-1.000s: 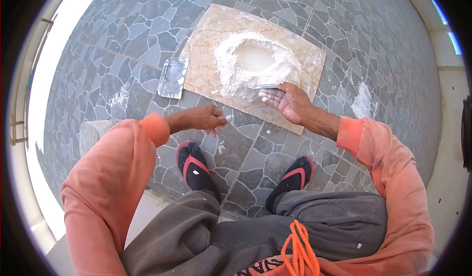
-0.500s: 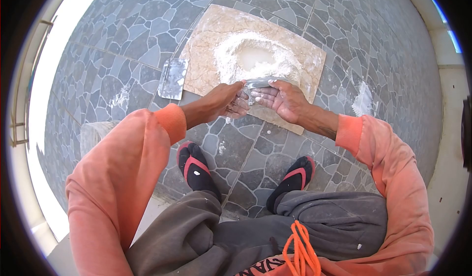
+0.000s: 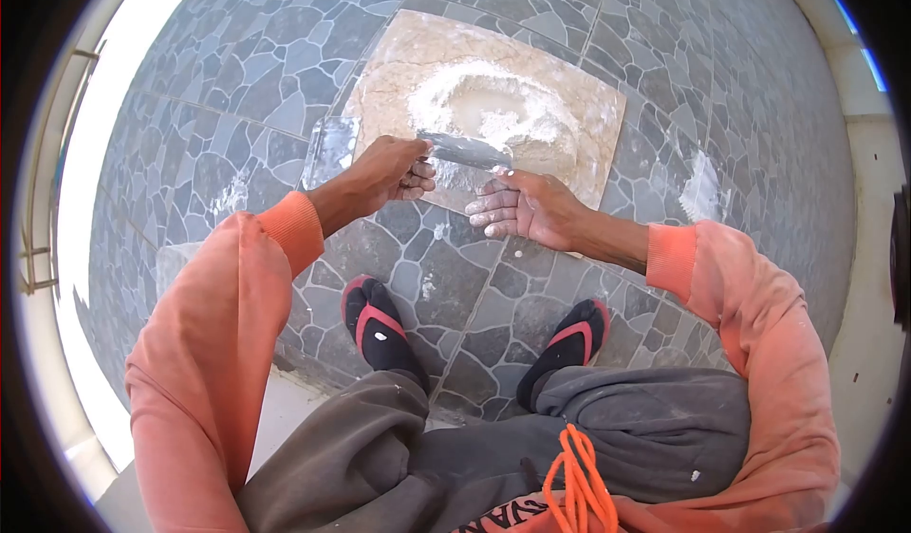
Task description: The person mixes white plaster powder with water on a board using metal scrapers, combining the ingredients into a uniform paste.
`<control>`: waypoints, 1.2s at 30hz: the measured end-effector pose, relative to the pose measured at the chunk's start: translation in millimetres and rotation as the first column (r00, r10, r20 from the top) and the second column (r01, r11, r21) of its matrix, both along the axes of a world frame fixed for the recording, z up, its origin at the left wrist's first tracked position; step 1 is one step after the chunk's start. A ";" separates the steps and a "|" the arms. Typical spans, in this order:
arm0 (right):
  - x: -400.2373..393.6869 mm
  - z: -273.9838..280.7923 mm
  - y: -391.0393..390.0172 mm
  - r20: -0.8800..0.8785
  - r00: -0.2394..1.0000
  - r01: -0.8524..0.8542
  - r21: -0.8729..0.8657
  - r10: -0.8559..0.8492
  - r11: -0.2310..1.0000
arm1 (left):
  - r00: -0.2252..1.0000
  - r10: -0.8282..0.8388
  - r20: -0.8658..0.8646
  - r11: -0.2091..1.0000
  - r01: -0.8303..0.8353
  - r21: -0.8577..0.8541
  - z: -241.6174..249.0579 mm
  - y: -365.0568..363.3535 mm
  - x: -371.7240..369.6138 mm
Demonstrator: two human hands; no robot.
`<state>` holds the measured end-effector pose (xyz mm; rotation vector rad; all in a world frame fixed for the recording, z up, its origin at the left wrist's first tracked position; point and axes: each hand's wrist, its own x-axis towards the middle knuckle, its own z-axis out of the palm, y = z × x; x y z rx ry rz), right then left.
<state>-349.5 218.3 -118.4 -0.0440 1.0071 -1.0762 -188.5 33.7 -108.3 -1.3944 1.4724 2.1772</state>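
My left hand (image 3: 384,172) is closed around one end of a flat metal scraper blade (image 3: 465,150), which it keeps above the near edge of a beige marble tile (image 3: 384,87). My right hand (image 3: 520,208) is just to the right, fingers spread and dusted white, with its thumb touching the blade's other end. On the tile lies a ring-shaped heap of white powder (image 3: 536,120) with a wet hollow in its middle.
A second flat metal scraper (image 3: 327,149) lies on the stone-pattern floor by the tile's left edge. White powder smears mark the floor (image 3: 702,191). My feet in red-and-black sandals (image 3: 380,324) stand near the floor's edge. A railing (image 3: 38,201) runs along the left.
My left hand came up from the floor to the scraper and took hold of it. The blade has lifted off the powder heap's near edge, and my right hand has loosened to a touch.
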 end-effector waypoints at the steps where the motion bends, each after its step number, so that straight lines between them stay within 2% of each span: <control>1: -2.6 -3.9 3.9 -0.018 0.999 -0.044 -0.009 0.044 0.999 | 1.000 0.003 0.015 1.000 -0.002 -0.026 3.4 -6.1 0.0; 4: -7.8 3.0 7.8 -0.290 0.933 -0.217 0.014 0.211 0.976 | 0.998 0.004 -0.061 0.998 -0.008 -0.066 10.7 -23.5 -1.3; 5: -9.1 10.9 3.7 -0.533 0.771 -0.355 0.098 0.350 0.930 | 0.998 0.001 -0.064 0.995 -0.007 -0.100 15.6 -26.8 -4.5; 6: -11.5 20.8 -3.1 -0.716 0.527 -0.455 0.217 0.457 0.864 | 0.998 -0.003 -0.067 0.991 -0.006 -0.133 20.3 -29.9 -8.0; 7: -13.9 26.6 -8.7 -0.822 0.228 -0.506 0.357 0.521 0.785 | 0.998 -0.006 -0.070 0.986 -0.005 -0.166 24.3 -32.6 -11.4; 9: -23.3 23.7 -12.7 -0.932 -0.161 -0.511 0.361 0.326 0.780 | 0.999 -0.030 -0.044 0.972 0.019 -0.233 30.2 -36.1 -19.6; 10: -27.5 22.0 -14.6 -0.916 -0.347 -0.513 0.364 0.200 0.777 | 0.999 -0.041 -0.031 0.964 0.031 -0.266 32.6 -36.9 -23.9; 11: -29.6 31.9 -19.7 -0.883 -0.439 -0.512 0.396 0.165 0.762 | 0.998 -0.054 -0.017 0.954 0.047 -0.297 38.1 -35.9 -28.8; 15: -34.3 44.4 -38.6 -0.839 -0.537 -0.655 0.354 -0.082 0.668 | 0.996 -0.091 -0.019 0.949 0.081 -0.305 53.8 -30.6 -45.5; 19: -32.6 49.2 -58.1 -0.761 -0.648 -0.600 0.479 -0.038 0.640 | 0.994 -0.094 -0.048 0.934 0.071 -0.350 71.1 -20.9 -62.4; 21: -39.9 46.8 -65.5 -0.761 -0.649 -0.558 0.468 -0.009 0.685 | 0.991 -0.104 -0.084 0.914 0.062 -0.401 70.8 -21.2 -68.1; 24: -48.6 52.6 -71.3 -0.799 -0.594 -0.497 0.454 0.092 0.739 | 0.977 -0.038 -0.212 0.935 -0.040 -0.351 75.1 -24.1 -69.1; 27: -59.4 52.5 -70.6 -0.847 -0.521 -0.476 0.393 0.108 0.786 | 0.960 -0.148 -0.237 0.874 0.016 -0.485 69.4 -24.8 -64.2; 30: -61.4 53.9 -70.7 -0.828 -0.553 -0.457 0.397 0.096 0.796 | 0.946 -0.248 -0.207 0.796 0.077 -0.600 62.3 -17.4 -62.5; 31: -60.2 54.6 -71.3 -0.807 -0.590 -0.488 0.382 0.025 0.785 | 0.941 -0.277 -0.192 0.771 0.099 -0.629 59.0 -14.0 -63.7; 34: -54.8 57.6 -74.4 -0.734 -0.662 -0.564 0.356 -0.151 0.745 | 0.920 -0.249 -0.304 0.829 0.040 -0.558 54.8 -5.0 -66.4; 35: -52.3 58.1 -76.9 -0.716 -0.674 -0.578 0.356 -0.184 0.734 | 0.918 -0.129 -0.374 0.873 -0.073 -0.481 55.4 -1.0 -66.2; 36: -51.1 59.5 -78.2 -0.696 -0.684 -0.591 0.356 -0.217 0.724 | 0.917 -0.096 -0.388 0.903 -0.084 -0.422 55.9 -0.8 -64.5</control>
